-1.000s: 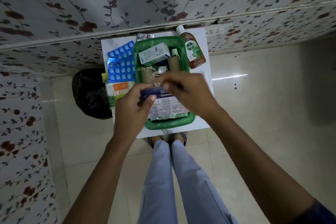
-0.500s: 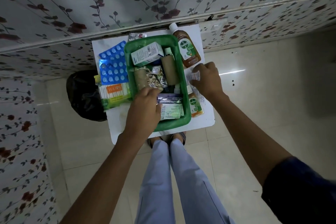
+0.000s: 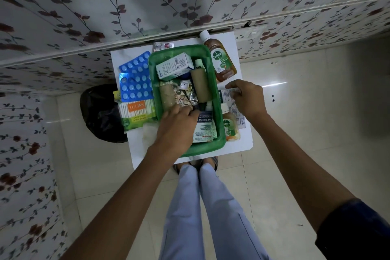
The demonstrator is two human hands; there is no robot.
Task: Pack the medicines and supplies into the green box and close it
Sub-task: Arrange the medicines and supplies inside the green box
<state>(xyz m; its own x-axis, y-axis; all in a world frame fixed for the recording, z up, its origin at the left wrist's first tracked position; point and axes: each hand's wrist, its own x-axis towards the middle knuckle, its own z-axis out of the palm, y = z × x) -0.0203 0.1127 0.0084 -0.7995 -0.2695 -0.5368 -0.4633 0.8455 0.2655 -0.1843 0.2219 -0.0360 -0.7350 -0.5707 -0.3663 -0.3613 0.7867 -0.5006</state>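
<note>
On the left of the worktop (image 3: 190, 159), the blue blister strips (image 3: 136, 79) and the cotton-bud pack (image 3: 137, 115) lay just beside the green box (image 3: 220, 112), not yet packed. Moving across, my left hand (image 3: 179, 131) reached over the box's near left side, its fingers spread and pressing down on the medicated plaster packet (image 3: 205, 127) at the near end, so that grip was released rather than clenched around anything. Deeper in the box sat a white carton (image 3: 174, 66), two tan rolls (image 3: 199, 85) and some foil sachets (image 3: 185, 94). To do this step well, I judged I should flatten that packet low against the floor of the box and hold it there, leaving room on top. Further right, outside the box wall, my right hand (image 3: 248, 98) rested on a printed leaflet (image 3: 230, 99); whether that grip had pinched the paper or only lay on it, I could not tell. Beside it lay a small Dettol bottle (image 3: 230, 126), with the large Dettol bottle (image 3: 220, 59) beyond. I judged the leaflet should be lifted by its edge without nudging the small bottle.
</note>
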